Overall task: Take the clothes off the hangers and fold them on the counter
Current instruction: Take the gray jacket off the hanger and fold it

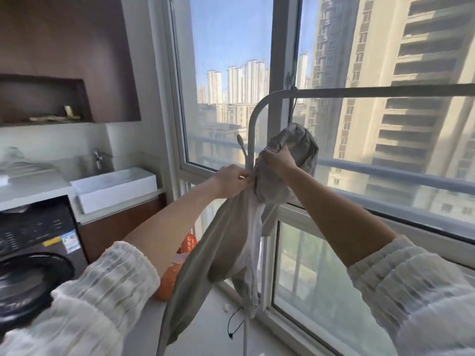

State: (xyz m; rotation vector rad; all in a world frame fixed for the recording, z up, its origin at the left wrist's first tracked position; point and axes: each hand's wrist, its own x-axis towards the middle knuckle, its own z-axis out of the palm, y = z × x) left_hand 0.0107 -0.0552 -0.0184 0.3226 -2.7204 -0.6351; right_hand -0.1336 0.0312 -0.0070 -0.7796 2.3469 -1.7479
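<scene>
Hands: two, both raised in front of the window and both on the one garment.
Left hand [231, 181]: fingers curled, pinching the grey cloth just beside the rack's upright pole.
Right hand [277, 160]: fingers curled round a bunched fold of the same cloth, higher up and close to the left hand.
Garment [226, 237]: one, grey with a paler lining showing down the middle; its top is gathered into a bundle under the rack's top bar, and the rest hangs down toward the floor. One thin black cord with a toggle [235, 323] dangles near its lower end.
Hanger [243, 147]: one seen, only a pale arm tip sticking up left of the pole; the rest is hidden in the cloth, so how it sits cannot be told.
Drying rack [359, 90]: one, pale metal, its horizontal top bar running to the right edge and curving down into the pole at the left end.
Counter [30, 187]: one, white, at the left edge of view, well apart from the garment; something pale and blurred lies at its far left.
Sink [115, 188]: one white basin at the counter's right end, one tap [97, 156] behind it.
Washing machine [33, 253]: one, dark, under the counter.
Orange bag [177, 263]: one, on the floor behind the hanging cloth.
</scene>
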